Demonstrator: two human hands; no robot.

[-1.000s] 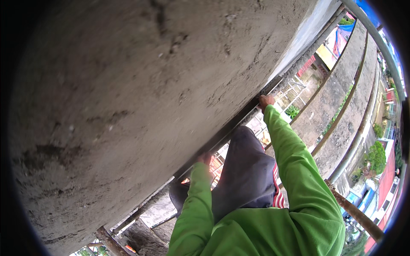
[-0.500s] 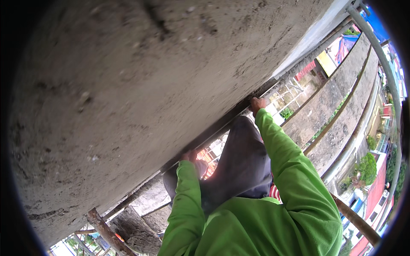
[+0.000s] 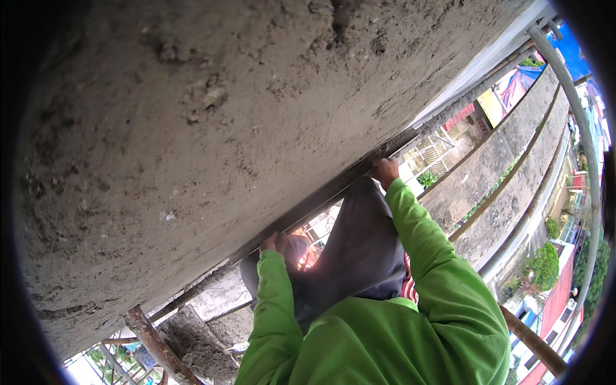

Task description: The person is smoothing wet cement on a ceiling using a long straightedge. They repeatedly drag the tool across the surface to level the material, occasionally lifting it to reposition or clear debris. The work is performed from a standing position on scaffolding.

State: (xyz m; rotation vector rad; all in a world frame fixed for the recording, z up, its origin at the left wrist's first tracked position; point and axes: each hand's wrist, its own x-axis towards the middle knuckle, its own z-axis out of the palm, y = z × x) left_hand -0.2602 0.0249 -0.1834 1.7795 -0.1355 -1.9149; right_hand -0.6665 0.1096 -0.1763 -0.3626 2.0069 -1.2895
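Note:
A long, straight dark bar, like a plasterer's straightedge, lies along the rough grey plastered wall. My left hand grips it near its lower left end, fingers mostly hidden behind the bar and bright glare. Toward its upper right end, my right hand is closed on the same bar, thumb side showing. Both arms are in green sleeves and reach forward. My bent knee in dark trousers rises between the hands, close to the bar.
Scaffold planks run along the right, with a curved metal pole outside them. A wooden pole stands at lower left and another pole at lower right. Through the gaps, shrubs and buildings show far below.
Both hands and the bar have shifted a little down and left against the wall, whose marks now sit farther up and right in view. Both hands keep their grip.

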